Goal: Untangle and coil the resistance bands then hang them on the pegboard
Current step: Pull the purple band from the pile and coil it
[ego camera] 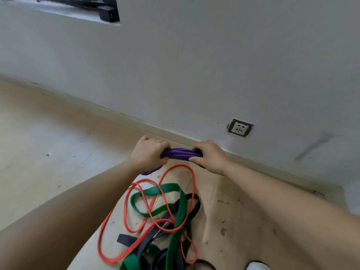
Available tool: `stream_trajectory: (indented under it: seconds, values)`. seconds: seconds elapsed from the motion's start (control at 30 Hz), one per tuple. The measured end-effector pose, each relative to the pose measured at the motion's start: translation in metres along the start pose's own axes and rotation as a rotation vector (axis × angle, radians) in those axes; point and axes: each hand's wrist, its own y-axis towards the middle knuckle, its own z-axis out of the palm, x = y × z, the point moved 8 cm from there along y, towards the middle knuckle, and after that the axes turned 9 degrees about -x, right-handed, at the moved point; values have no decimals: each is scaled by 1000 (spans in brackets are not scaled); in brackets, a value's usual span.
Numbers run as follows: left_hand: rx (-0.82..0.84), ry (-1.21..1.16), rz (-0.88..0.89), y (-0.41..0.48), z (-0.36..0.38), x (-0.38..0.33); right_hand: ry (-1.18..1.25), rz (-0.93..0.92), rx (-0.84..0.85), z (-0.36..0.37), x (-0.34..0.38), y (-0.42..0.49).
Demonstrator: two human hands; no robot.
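Nearest the lower edge of the wooden floor (48,133) lies the tangle still to be sorted: a broad flat green rubber band (175,215), a flat black rubber band (148,242) and a thin orange-red rubber loop (128,203) threaded through both. These three cross one another so often that I cannot tell which strand lies over which.

Beyond them, held clear above the floor near the pale skirting board (116,115), is the purple rubber resistance band (180,153), gathered into several strands. The left hand (148,154) is clenched round one end of the bundle and the right hand (209,155) round the other, knuckles up.

The step in hand looks to be the coiling of this purple band. To do it well, I would keep the strands flat and side by side, with even loops and one hand pinching the bundle while the other feeds, so no twist gets locked in. A purple tail dips below the left wrist and should be drawn in before the coil is carried off.

The fingertips are hidden under the band, so how many turns are made cannot be told. On the grey wall (214,55) sits a white socket plate (240,128). A dark shape cut off at the upper left corner is unclear, and no pegboard can be made out.
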Motion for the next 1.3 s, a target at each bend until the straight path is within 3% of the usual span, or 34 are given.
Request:
stream_trajectory:
  seconds: [0.27,0.43,0.6,0.77,1.0,1.3]
  values:
    - [15,128,9,37,118,29,44,128,-90,97,-82,36]
    - [-17,8,-146,58,167,45,86,222,-178,124,-123,59]
    - [108,-206,-216,65,213,47,57,339,-102,152,-164,58]
    - [137,-175,-163,72,209,57,14,356,-32,161,-167,61]
    - [28,-39,-157,52,180,58,-113,332,52,156,-159,45]
    - [20,-299,-382,-8,163,85,-196,269,60,143,-139,29]
